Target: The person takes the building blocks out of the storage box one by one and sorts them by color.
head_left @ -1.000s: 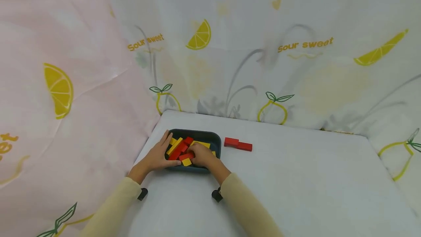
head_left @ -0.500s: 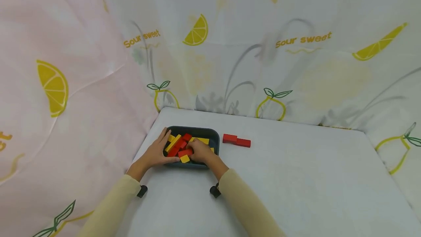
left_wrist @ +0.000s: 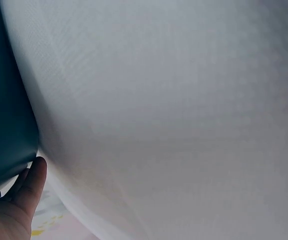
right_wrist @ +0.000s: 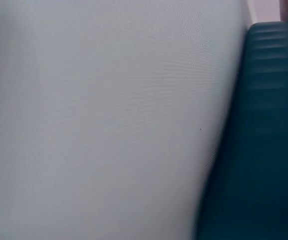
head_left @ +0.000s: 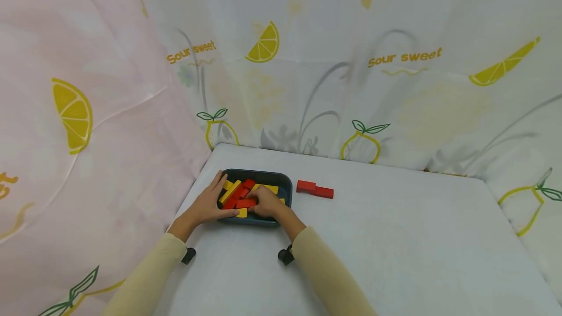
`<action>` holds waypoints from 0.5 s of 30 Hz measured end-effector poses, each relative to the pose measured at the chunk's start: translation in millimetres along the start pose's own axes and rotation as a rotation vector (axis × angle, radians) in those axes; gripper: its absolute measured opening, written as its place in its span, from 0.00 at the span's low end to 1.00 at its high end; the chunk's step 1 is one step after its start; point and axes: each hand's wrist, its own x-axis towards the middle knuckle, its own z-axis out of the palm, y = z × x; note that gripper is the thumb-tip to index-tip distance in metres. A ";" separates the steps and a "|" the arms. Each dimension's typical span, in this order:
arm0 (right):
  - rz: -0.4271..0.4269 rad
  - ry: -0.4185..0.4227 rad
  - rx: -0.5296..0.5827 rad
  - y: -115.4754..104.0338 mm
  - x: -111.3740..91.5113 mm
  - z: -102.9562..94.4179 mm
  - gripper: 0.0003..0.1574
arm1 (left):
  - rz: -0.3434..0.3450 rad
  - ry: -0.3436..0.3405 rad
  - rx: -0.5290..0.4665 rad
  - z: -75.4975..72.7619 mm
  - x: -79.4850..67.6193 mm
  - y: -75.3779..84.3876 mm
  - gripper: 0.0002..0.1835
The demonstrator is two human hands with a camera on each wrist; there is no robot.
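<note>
Just now, a small yellow block (head_left: 242,212) has been shifted inside the dark blue tray (head_left: 263,176): at about seven o'clock there, it is found nearer the thumb of the left hand (head_left: 210,205) than it was half a second ago. A red block (head_left: 246,203) just beyond it has been turned slightly and is now laid more nearly level across the head view. The tray is set on the white counter (head_left: 395,238) and seems to be steadied by the left hand, whose fingers are held straight and spread at nine o'clock, the thumb stretched to seven. The right hand (head_left: 269,205) is brought in from four o'clock, fingers bent among the blocks; whether one is pinched cannot be told, since the fingertips are partly hidden. Outside, at three o'clock, two red blocks (head_left: 306,186) are left unmoved. The handling is thus judged to be confined to the tray's contents.
</note>
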 end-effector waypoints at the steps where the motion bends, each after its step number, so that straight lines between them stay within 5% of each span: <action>1: -0.009 0.005 0.003 0.0 0.3 -0.8 0.19 | 0.001 0.001 -0.002 -0.6 0.7 0.3 0.66; 15: -0.056 0.106 0.108 -1.4 -4.7 -2.4 0.19 | -0.004 0.008 -0.006 -0.8 -2.4 2.8 0.65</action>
